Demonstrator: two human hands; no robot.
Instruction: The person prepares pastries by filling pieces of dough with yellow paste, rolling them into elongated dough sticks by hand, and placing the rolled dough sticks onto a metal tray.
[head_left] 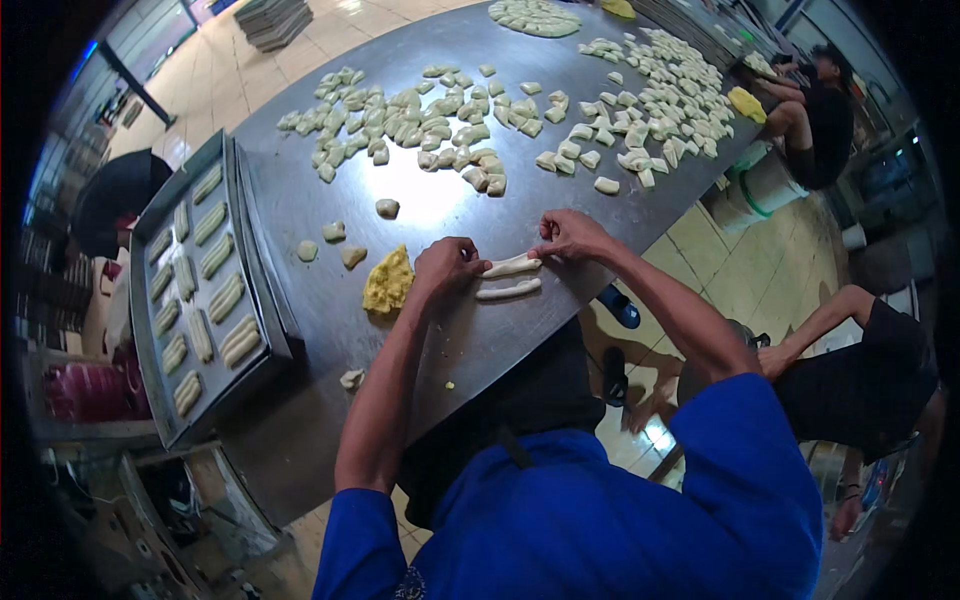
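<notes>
Between my two hands stretches a pale dough strip (pixel 513 267), low over the steel table. My left hand (pixel 447 266) is closed, pinching the strip's left end with thumb and fingertips. At the other end my right hand (pixel 574 237) is closed on it too, its fingers curled. A second dough strip (pixel 508 290) lies on the table just in front of me, nearly parallel to the first. Beside my left hand rests a rough yellow lump (pixel 388 280), perhaps filling or fat. A few small dough pieces (pixel 334 231) are scattered left of it.
On the left a metal tray (pixel 228 165) holds several shaped, ridged dough pieces. Many cut dough pieces (pixel 400 115) cover the far side of the steel table (pixel 330 400), with another heap (pixel 670 90) at the right. A flat dough round (pixel 535 17) lies farthest. Two people sit to the right.
</notes>
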